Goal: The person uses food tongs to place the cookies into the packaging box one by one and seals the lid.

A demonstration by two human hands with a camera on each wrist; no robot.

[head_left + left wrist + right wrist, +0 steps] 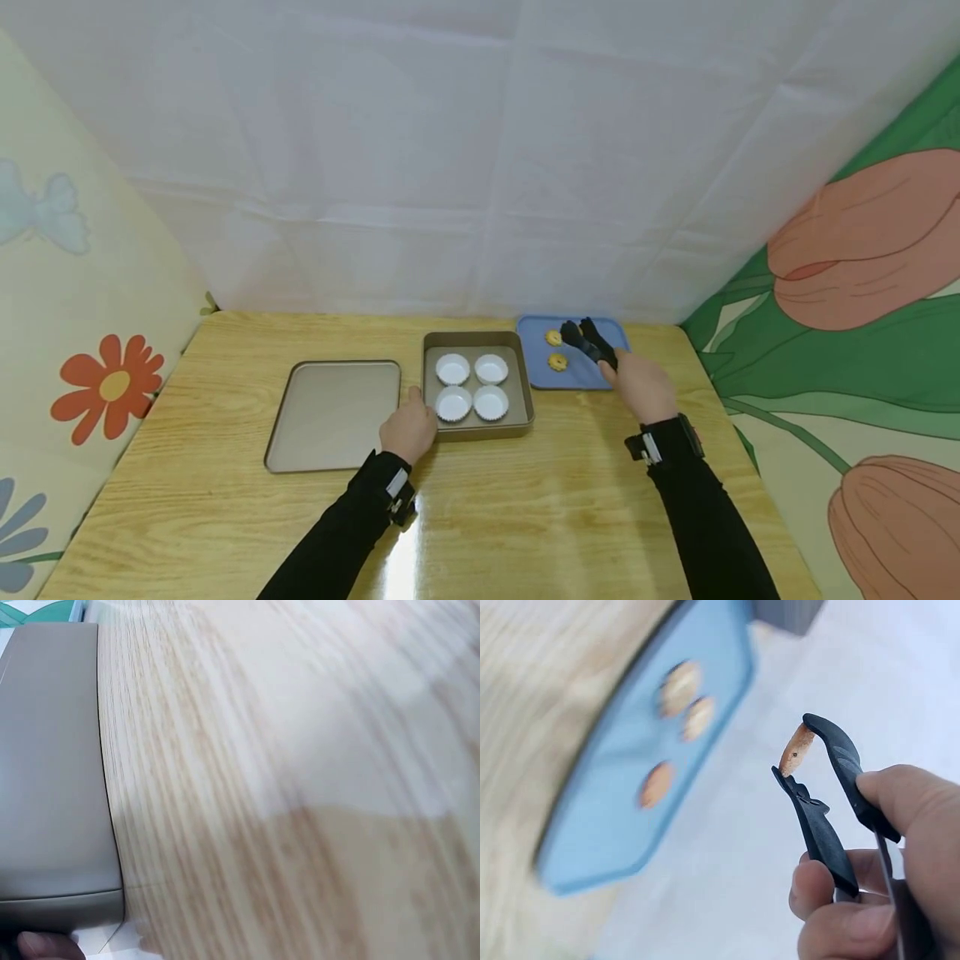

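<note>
My right hand (643, 387) grips black tongs (829, 825) over the blue tray (538, 373). Pinched between the tong tips is a cookie (796, 750), seen edge-on in the right wrist view. Three more cookies lie on the tray there; the head view shows two, one being a ring-shaped cookie (557, 362). My left hand (409, 427) holds the left side of a deep square baking pan (480, 432), near its front corner. Several white fluted paper cups, among them a front cup (453, 404), stand inside the pan. Only a fingertip (49, 946) shows beside the pan in the left wrist view.
A flat, shallow tan tray (333, 417) lies on the wooden table (525, 517), left of the pan. Behind the table hangs a white cloth (360, 167). Patterned panels stand along both sides. The blue tray sits right against the pan's right side.
</note>
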